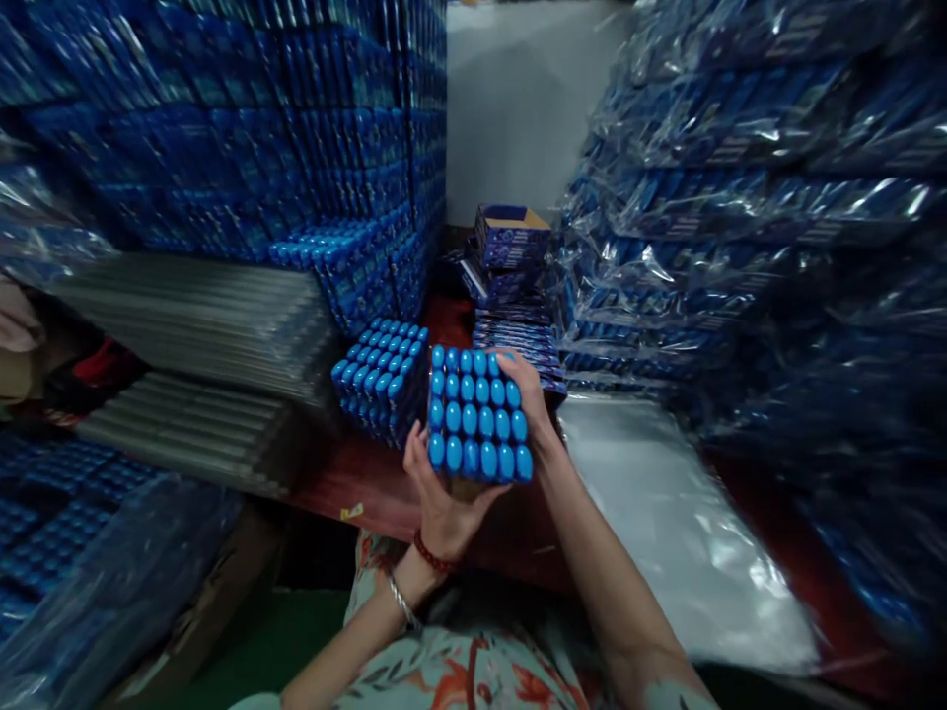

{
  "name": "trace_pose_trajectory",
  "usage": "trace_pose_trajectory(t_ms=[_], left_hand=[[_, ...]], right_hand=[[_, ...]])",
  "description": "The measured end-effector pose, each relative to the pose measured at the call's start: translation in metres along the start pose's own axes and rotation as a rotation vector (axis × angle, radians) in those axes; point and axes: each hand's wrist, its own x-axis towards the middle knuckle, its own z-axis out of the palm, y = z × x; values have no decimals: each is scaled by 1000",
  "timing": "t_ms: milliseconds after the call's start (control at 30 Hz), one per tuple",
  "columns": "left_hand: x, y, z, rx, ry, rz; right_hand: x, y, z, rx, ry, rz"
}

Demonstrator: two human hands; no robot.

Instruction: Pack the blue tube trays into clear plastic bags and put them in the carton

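Between my two hands is a block of small bottles with shiny blue rounded tops (477, 414), packed in rows and held above the red tabletop. My left hand (445, 498) cups its lower left side, thumb and fingers spread around the near edge. Around the far right corner wraps my right hand (527, 390), its fingertips on the back edge. Just left of the held block stands a stack of similar blue-topped bottles (381, 370), close to it. What the blocks contain is too small to read.
Tall stacks of blue packs (222, 148) rise at the left, with bundled grey ribbed trays (199, 316) before them. Plastic-wrapped stacks (740, 197) fill the right. Clear plastic bags (681, 523) lie on the red table (355, 478). An open purple box (510, 242) tops flat cartons behind.
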Motion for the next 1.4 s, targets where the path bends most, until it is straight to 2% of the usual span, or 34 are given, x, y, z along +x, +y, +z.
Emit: trace_pose_trajectory(t_ms=[67,133,200,300,400,467,567,700,833,933,1000,1067,1133,1200,1300,1400], left_hand=[[-34,-16,16,-53,-84,-110],[-60,-36,26,-58,-175,-162],[-74,-54,27,9,-307,-140],[-73,-69,14,162,-472,-32],[-59,-72,0,166,-516,117],[-49,-73,-3,133,-604,210],[-41,-79,1,84,-776,261],[-34,-90,0,-3,-879,323],[-20,-90,-12,102,-1029,398],[-7,-74,-12,236,-1015,410],[1,-58,-3,298,-936,408],[5,-44,12,341,-890,442],[5,-36,28,367,-897,525],[2,-35,43,392,-898,604],[-5,-42,58,428,-865,663],[-7,-44,66,442,-849,667]], right_hand=[[-22,26,-25,-60,45,64],[-38,57,-41,-135,47,91],[-47,85,-51,-225,-3,85],[-51,108,-57,-294,-52,96],[-51,115,-60,-317,-30,121],[-54,117,-61,-322,-16,143],[-66,123,-63,-318,34,179],[-87,128,-65,-350,132,210],[-99,120,-65,-390,138,241],[-113,104,-75,-411,166,217],[-130,88,-95,-487,218,153],[-152,70,-126,-645,232,85],[-175,55,-167,-831,159,76],[-195,47,-206,-977,71,145],[-212,52,-249,-1145,17,248],[-212,72,-261,-1188,65,188]])
